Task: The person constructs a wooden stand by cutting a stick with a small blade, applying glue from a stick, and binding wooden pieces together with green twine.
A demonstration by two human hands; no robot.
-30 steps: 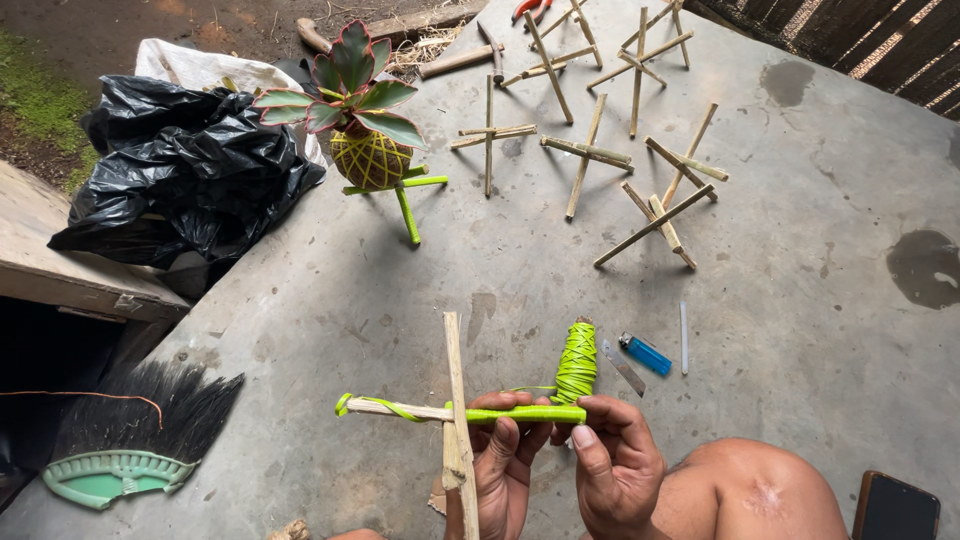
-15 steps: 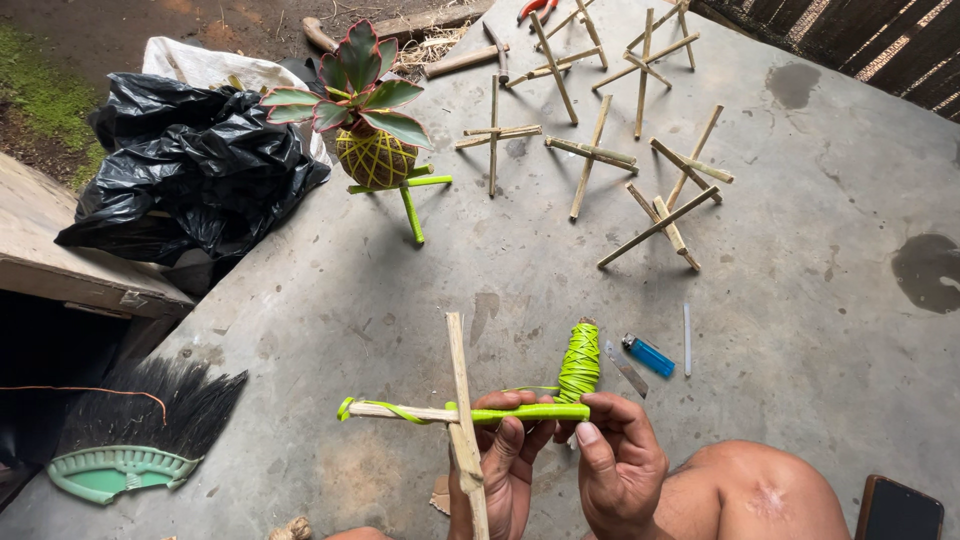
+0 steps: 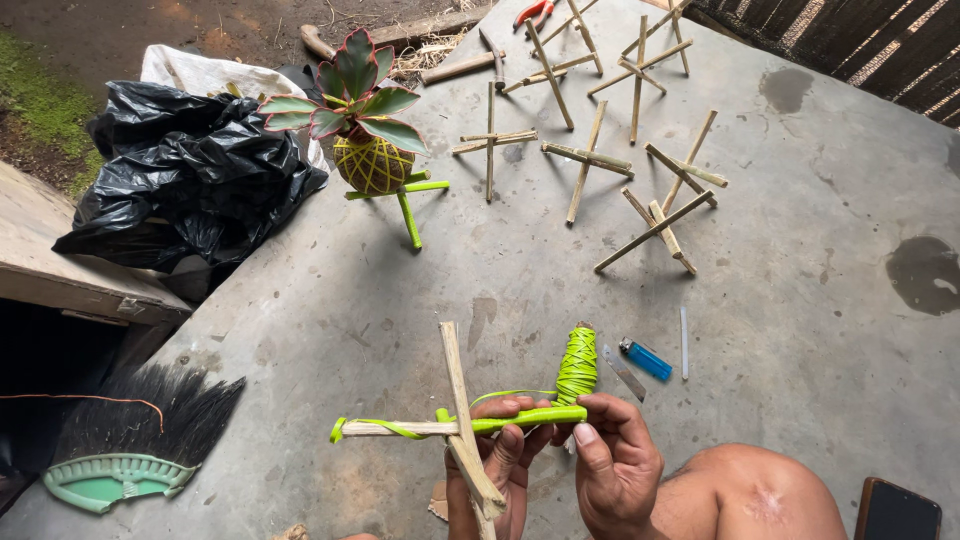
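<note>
Bamboo cross (image 3: 455, 425) sits low in the frame, its wrapped arm lying left to right, the bare stick crossing it nearly upright. Left hand (image 3: 500, 470) grips the crossing from beneath, fingers curled shut around it. Right hand (image 3: 615, 460) pinches the green-wrapped end, nearer the spool of green tape (image 3: 577, 365) standing just behind. Blue lighter (image 3: 645, 359) lies beside it on the concrete floor (image 3: 800, 330); 6 or so bare crosses (image 3: 590, 160) and a wrapped plant (image 3: 370, 130) rest farther off.
</note>
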